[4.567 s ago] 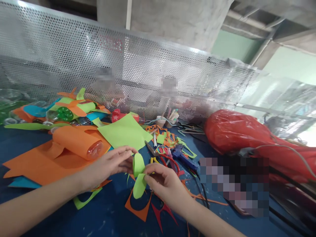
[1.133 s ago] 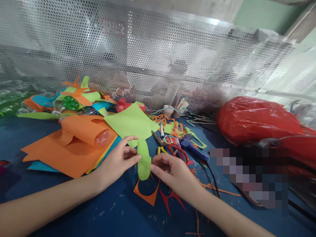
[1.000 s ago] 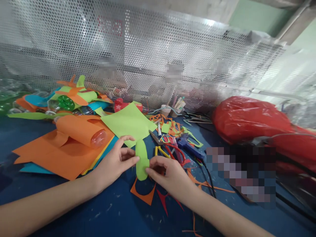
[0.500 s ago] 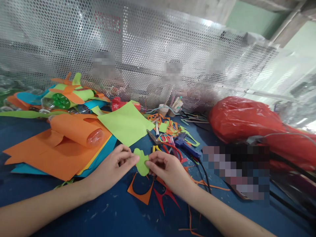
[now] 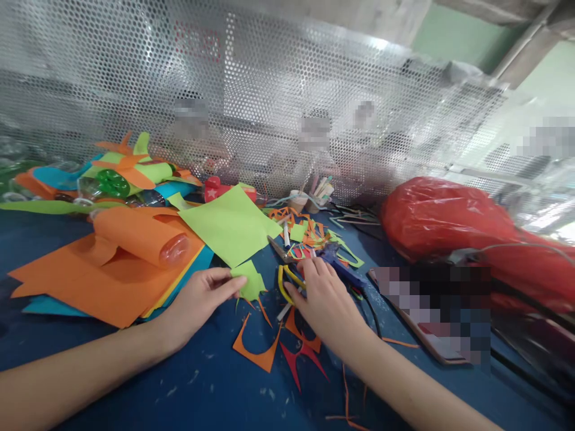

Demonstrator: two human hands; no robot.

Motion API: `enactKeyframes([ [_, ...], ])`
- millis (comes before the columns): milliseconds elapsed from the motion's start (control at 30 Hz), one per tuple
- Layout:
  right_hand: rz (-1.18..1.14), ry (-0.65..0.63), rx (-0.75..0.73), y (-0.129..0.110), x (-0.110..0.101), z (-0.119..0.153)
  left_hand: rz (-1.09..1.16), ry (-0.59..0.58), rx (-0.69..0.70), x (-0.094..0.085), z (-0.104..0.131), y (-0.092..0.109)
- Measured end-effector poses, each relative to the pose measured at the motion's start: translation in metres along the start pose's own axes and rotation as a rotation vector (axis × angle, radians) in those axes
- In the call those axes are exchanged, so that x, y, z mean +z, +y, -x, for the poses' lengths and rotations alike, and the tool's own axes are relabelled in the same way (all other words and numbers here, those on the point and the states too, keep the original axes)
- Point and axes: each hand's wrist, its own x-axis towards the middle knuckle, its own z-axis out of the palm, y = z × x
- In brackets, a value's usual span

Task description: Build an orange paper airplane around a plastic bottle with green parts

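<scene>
A small cut piece of green paper (image 5: 250, 280) is pinched between the thumb and fingers of my left hand (image 5: 214, 291). My right hand (image 5: 318, 293) lies over scissors with yellow and red handles (image 5: 282, 286), its thumb by the yellow loop and its fingers over the red one; how firmly it grips them is hidden. The metal blades (image 5: 277, 248) point up and left, toward a large green sheet (image 5: 231, 224). Below the hands are an orange paper offcut (image 5: 265, 358) and a red one (image 5: 296, 359).
Orange sheets (image 5: 90, 278) and a paper-wrapped bottle (image 5: 135, 233) lie left. Behind my right hand are a blue glue gun (image 5: 344, 266), paper scraps and cups of sticks (image 5: 321, 194). A phone (image 5: 422, 323) and a red plastic bag (image 5: 444, 215) are right. People show behind the mesh (image 5: 265, 90).
My right hand has let go of the green piece and moved right onto the scissors. My left hand has shifted slightly left, still holding the piece, which is now turned differently.
</scene>
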Motion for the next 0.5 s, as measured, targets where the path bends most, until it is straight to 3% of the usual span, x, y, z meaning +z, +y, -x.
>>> enactKeyframes([
  [267, 0.069, -0.307, 0.208, 0.009, -0.004, -0.009, 0.084, 0.020, 0.026, 0.002, 0.001, 0.003],
  [500, -0.055, -0.330, 0.271, 0.019, -0.008, -0.015, 0.173, 0.031, 0.013, 0.000, 0.000, 0.004],
])
